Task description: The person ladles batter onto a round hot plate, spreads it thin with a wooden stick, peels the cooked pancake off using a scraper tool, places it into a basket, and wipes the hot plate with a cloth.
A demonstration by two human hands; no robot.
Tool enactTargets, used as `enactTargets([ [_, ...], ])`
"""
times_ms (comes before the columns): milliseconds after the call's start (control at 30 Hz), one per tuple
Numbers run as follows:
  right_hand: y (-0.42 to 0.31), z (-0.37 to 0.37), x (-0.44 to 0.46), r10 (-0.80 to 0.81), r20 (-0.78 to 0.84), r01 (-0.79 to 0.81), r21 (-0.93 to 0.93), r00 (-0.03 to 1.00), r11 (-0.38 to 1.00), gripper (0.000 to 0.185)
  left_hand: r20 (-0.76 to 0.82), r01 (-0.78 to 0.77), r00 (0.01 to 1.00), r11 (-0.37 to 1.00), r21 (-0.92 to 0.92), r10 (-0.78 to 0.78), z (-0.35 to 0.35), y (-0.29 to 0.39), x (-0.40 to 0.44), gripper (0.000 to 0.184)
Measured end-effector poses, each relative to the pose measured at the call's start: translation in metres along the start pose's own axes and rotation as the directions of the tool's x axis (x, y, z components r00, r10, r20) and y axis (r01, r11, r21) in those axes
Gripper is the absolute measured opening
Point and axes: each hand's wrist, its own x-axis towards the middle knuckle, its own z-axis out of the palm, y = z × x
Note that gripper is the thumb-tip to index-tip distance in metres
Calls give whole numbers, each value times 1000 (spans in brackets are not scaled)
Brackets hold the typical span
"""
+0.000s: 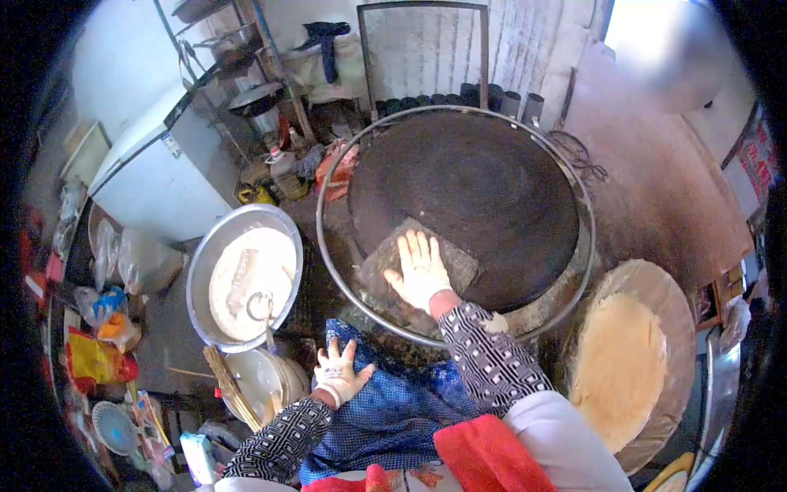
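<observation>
My right hand (pixel 422 269), in a pale glove, lies flat with fingers extended on a dark, worn square cloth or pad (pixel 457 264). That pad rests on the near part of a large round black griddle (pixel 471 176) with a metal ring (pixel 321 238) around it. My left hand (pixel 342 375), also gloved, has its fingers spread and holds nothing. It is over the blue checked apron (pixel 373 426) covering my lap. Left of the griddle stands a wide metal basin (pixel 197 283) of pale batter (pixel 238 283), with a ladle (pixel 268 328) in it.
At the right, a round pale flatbread or stack (pixel 619 361) lies on plastic sheeting (pixel 668 394). Near my left hand is a bucket (pixel 266 381) with a bundle of straw-like stalks (pixel 229 385) across it. A white freezer (pixel 160 160) and oil jug (pixel 283 172) stand farther back.
</observation>
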Motion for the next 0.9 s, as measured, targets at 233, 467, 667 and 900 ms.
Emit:
enactTargets([
  [233,91,-43,-41,238,2,-236,-114,971,965,82,-58,16,998,1000,-1,-16,7,-10,4,81],
  [467,261,0,-27,750,-343,-817,-117,566,564,80,-141,56,987,992,-116,-72,5,-46,8,73],
  [667,133,-22,95,304,-273,-346,-118,912,931,58,-187,-6,982,993,-115,-16,8,-39,22,68],
  [900,-45,47,188,-135,-57,145,242,989,959,81,-75,-77,994,997,22,78,17,5,30,73],
])
